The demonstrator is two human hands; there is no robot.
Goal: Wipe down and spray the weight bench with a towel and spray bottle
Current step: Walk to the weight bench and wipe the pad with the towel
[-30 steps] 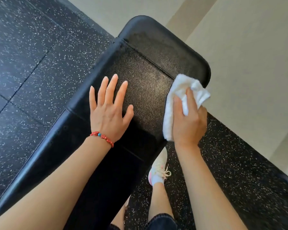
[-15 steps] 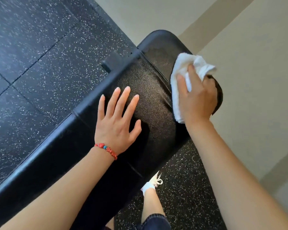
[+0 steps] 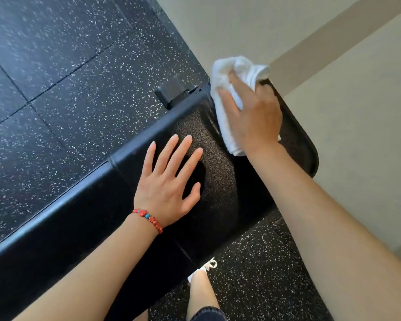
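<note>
Clutching the bunched white cloth towel (image 3: 227, 98), the right hand (image 3: 252, 114) presses it on the black padded bench's (image 3: 218, 181) far end, while the left hand (image 3: 169, 184) lies flat, fingers spread, nearer along its length.

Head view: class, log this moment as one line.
right hand: presses towel | left hand: flat on bench | spray bottle: unseen

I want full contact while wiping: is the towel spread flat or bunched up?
Bunched up. The white towel is crumpled under the right hand on the bench, with folds sticking up past the fingers.
</note>
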